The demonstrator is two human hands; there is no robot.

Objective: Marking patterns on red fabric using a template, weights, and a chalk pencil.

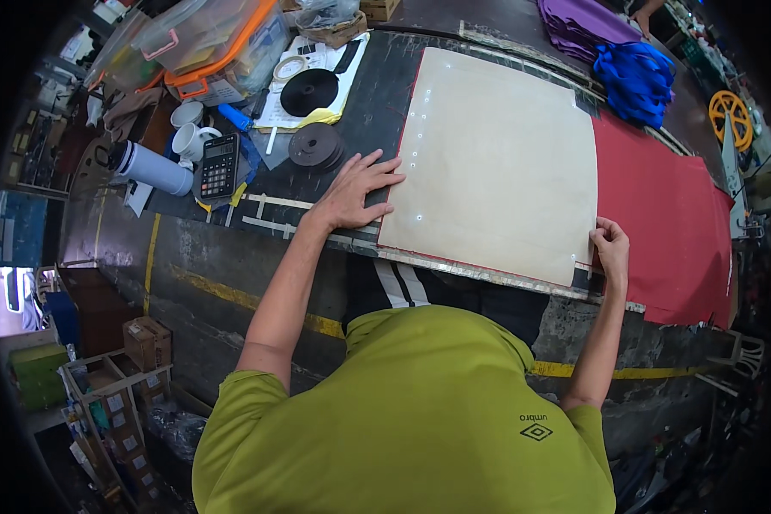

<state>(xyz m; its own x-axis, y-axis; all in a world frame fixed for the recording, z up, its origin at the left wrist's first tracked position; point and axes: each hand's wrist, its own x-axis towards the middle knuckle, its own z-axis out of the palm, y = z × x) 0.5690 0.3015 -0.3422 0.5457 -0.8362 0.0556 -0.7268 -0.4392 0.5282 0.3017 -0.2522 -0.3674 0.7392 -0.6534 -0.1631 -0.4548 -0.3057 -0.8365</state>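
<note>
A large cream pattern sheet [497, 163] lies flat on the dark table, with a row of small holes near its left edge. Thin red edges of material show under its left and front sides. Spread across the sheet's left edge is my left hand [357, 193], its fingertips resting on the sheet. At the sheet's front right edge, my right hand [610, 248] has thumb and fingers pinched together; what lies between them is too small to make out. Red cloth [660, 206] extends over the table just beyond my right hand.
Left on the table are a calculator [219, 166], a tumbler [152, 168], mugs [193, 140], dark rolls of tape [315, 147] and plastic bins [210, 43]. Blue fabric [634, 81] and purple fabric [578, 30] lie at the back right. Another person's hand [647, 13] shows there.
</note>
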